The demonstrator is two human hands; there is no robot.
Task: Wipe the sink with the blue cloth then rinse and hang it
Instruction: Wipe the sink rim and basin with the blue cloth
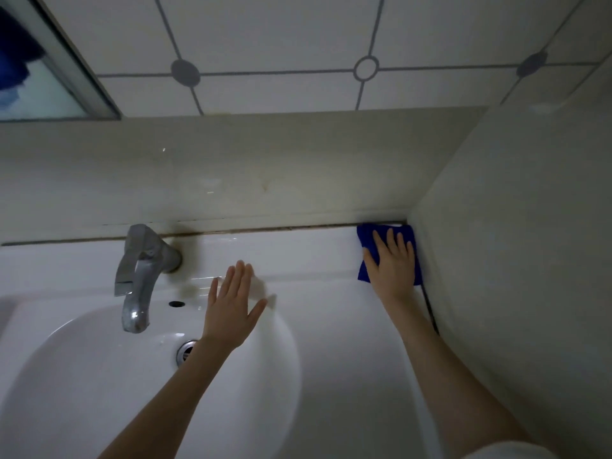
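Where the mirror [39,71] meets the tiled wall [281,38] at the far left, a blurred blue shape shows in the glass. Below it a metal tap [140,276], dull grey and curved, leans out over the round white bowl of the sink [82,376], whose glazed surface is smooth and shiny; a chrome drain [186,351] sits at the bottom and a small dark overflow hole [176,304] just behind.

The left hand [233,309] is held flat above the bowl's back rim, its fingers [236,279] straight and spread wide, holding nothing; whether they touch the sink I cannot tell.

Further right, the blue cloth [367,246], a soft folded rectangle, lies on the sink's flat back ledge, tucked into the corner against the side wall [513,226]. Its long axis runs from the back wall toward the person. The right hand [392,263] presses flat on it, fingers [390,238] extended and slightly apart, pointing at the back wall, not curled around the fabric.
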